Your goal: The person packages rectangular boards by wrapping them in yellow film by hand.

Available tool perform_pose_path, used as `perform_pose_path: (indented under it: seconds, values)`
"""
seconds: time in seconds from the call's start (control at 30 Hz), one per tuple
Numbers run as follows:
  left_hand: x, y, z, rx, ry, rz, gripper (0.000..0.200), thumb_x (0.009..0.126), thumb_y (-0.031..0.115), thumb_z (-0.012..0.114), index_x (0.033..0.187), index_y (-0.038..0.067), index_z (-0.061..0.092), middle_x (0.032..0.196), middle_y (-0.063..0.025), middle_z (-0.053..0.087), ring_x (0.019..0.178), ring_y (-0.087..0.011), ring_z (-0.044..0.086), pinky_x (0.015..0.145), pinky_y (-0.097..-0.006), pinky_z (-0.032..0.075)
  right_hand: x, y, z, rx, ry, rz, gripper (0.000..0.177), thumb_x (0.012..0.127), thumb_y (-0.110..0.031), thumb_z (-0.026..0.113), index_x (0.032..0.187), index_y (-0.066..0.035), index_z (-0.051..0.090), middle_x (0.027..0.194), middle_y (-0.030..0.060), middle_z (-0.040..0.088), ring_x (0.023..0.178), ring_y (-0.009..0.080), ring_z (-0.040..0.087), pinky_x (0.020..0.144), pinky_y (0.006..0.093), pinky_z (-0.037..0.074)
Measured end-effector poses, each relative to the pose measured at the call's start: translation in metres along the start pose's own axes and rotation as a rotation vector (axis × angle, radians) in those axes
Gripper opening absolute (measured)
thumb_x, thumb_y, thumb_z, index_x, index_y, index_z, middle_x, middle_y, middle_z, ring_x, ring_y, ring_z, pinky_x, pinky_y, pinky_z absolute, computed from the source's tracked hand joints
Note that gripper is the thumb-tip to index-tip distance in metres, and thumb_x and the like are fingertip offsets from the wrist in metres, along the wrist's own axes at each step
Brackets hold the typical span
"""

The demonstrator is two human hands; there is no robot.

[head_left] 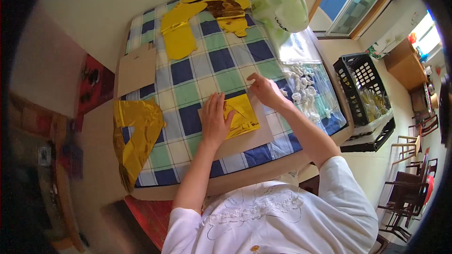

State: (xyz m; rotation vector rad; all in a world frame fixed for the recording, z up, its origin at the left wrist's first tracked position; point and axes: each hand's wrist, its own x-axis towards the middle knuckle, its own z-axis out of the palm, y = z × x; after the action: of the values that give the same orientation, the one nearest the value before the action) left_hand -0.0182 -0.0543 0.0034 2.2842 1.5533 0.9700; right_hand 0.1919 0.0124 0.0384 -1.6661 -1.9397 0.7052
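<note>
A folded gold foil balloon [244,116] lies flat on a piece of cardboard [263,129] on the checkered cloth. My left hand [215,118] rests palm down over the foil's left side, fingers stretched out. Just beyond the cardboard's upper right edge is my right hand [267,91], its fingers curled in toward the thumb. Whether anything sits between those fingertips is hidden. Another flattened gold foil balloon [149,117] hangs over the left edge of the bed-like surface.
More gold foil balloons [181,35] lie at the far side, near a cardboard sheet [137,69]. At right are a pale green plastic bag [287,7], clear plastic sleeves [301,49] and white bundles [301,84]. Black crates [362,84] stand beside the surface.
</note>
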Motion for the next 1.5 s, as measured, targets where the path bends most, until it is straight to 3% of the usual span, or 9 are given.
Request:
perform_pose_path:
  seconds: [0.1,0.2,0.3,0.4,0.73,0.8,0.9,1.0,1.5]
  values:
    - [-0.001,-0.002,0.002,-0.009,0.011,0.017,0.058,0.089,0.025,0.062,0.138,0.004,0.039,0.135,-0.0215,0.044,0.129,-0.0378,0.037,0.108,-0.0477,0.029,0.008,0.008,-0.007,-0.118,-0.125,-0.083,0.017,0.079,-0.009,0.058,0.095,-0.008,0.063,0.085,0.0176,0.067,0.084,0.0353,0.065,0.072,0.0401,0.052]
    - [0.0,0.0,0.0,0.012,0.011,0.012,0.058,0.088,0.024,0.062,0.138,0.004,0.039,0.134,-0.0214,0.045,0.129,-0.0377,0.037,0.108,-0.0484,0.029,0.015,0.008,-0.008,-0.007,-0.209,-0.118,0.014,0.075,-0.008,0.063,0.089,-0.007,0.065,0.085,0.0141,0.068,0.083,0.0313,0.066,0.07,0.0382,0.052]
    - [0.0,0.006,-0.002,0.022,0.022,0.003,0.059,0.085,0.02,0.066,0.136,0.003,0.041,0.133,-0.0206,0.047,0.127,-0.0373,0.04,0.106,-0.0474,0.032,0.02,0.003,-0.012,0.084,-0.336,-0.141,0.019,0.075,-0.003,0.062,0.094,-0.005,0.063,0.082,0.011,0.068,0.078,0.0214,0.067,0.068,0.0319,0.052]
    - [0.001,0.005,-0.003,0.018,0.006,0.009,0.058,0.086,0.022,0.064,0.137,0.004,0.04,0.133,-0.0206,0.046,0.128,-0.037,0.038,0.107,-0.0486,0.03,0.027,0.002,-0.013,0.094,-0.351,-0.182,0.022,0.073,-0.004,0.065,0.095,-0.005,0.063,0.081,0.0096,0.068,0.078,0.0182,0.066,0.069,0.0301,0.052]
    - [0.001,0.007,-0.004,0.041,0.032,0.036,0.06,0.083,0.017,0.067,0.135,0.004,0.042,0.134,-0.0199,0.047,0.128,-0.0371,0.04,0.106,-0.0474,0.031,0.027,0.011,-0.002,0.205,-0.273,-0.106,0.021,0.073,-0.008,0.067,0.093,-0.006,0.062,0.08,0.0097,0.068,0.077,0.0197,0.067,0.068,0.0319,0.053]
    - [0.001,0.005,-0.003,0.042,-0.004,0.028,0.059,0.087,0.024,0.063,0.137,0.004,0.039,0.135,-0.0209,0.045,0.129,-0.0376,0.038,0.108,-0.0492,0.029,0.023,0.01,-0.005,0.19,-0.21,-0.07,0.016,0.074,-0.01,0.067,0.089,-0.007,0.064,0.078,0.0092,0.069,0.076,0.0216,0.067,0.068,0.0337,0.053]
    - [-0.001,0.003,-0.001,0.045,0.03,0.032,0.06,0.085,0.02,0.065,0.136,0.004,0.04,0.134,-0.0203,0.046,0.128,-0.0376,0.039,0.107,-0.0485,0.03,0.02,0.005,-0.011,-0.153,-0.225,0.0,0.015,0.077,-0.013,0.065,0.089,-0.005,0.066,0.083,0.0098,0.069,0.078,0.0203,0.067,0.071,0.0314,0.052]
    - [-0.001,0.001,0.002,0.023,0.05,0.034,0.061,0.082,0.016,0.067,0.136,0.003,0.041,0.134,-0.0197,0.047,0.127,-0.0377,0.04,0.107,-0.0478,0.031,0.019,0.018,-0.007,-0.037,-0.358,-0.079,0.015,0.079,-0.014,0.062,0.089,-0.005,0.069,0.084,0.0102,0.069,0.079,0.0202,0.067,0.072,0.0311,0.052]
    - [0.0,0.007,-0.003,0.085,-0.02,0.057,0.058,0.086,0.021,0.063,0.137,0.003,0.04,0.136,-0.0197,0.045,0.129,-0.0377,0.038,0.108,-0.0482,0.029,0.016,0.003,-0.013,-0.001,-0.355,-0.107,0.017,0.078,-0.008,0.064,0.094,-0.006,0.07,0.085,0.0094,0.07,0.08,0.0187,0.067,0.072,0.0309,0.052]
